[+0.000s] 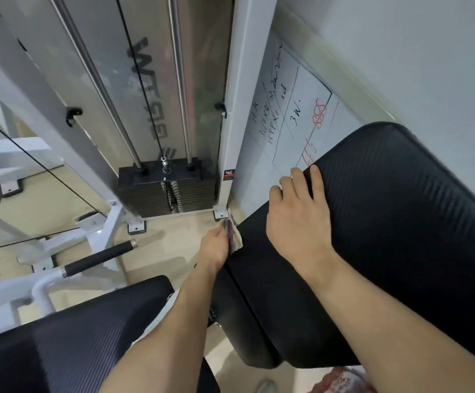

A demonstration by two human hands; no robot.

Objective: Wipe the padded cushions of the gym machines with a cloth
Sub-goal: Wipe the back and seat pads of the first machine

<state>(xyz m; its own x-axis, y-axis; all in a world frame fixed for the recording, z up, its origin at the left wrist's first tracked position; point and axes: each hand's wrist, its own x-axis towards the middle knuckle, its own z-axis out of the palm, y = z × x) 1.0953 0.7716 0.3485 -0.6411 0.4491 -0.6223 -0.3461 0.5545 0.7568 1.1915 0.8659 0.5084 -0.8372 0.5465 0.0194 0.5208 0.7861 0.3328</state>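
From the head view: a left hand (215,245) clutches a crumpled cloth (234,236) against the black padded cushion's (400,222) side edge, while the right hand (298,219) rests flat on top, fingers relaxed, near a weight stack (168,191).

Left hand (216,246) curled, right hand (298,219) flat, fingers spread

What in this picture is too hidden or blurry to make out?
All head view.
The cloth: mostly hidden between the left hand and the cushion edge.
The whiteboard writing: too small and blurred; the cushion covers its lower part.
The red packet: cut off by the bottom edge.
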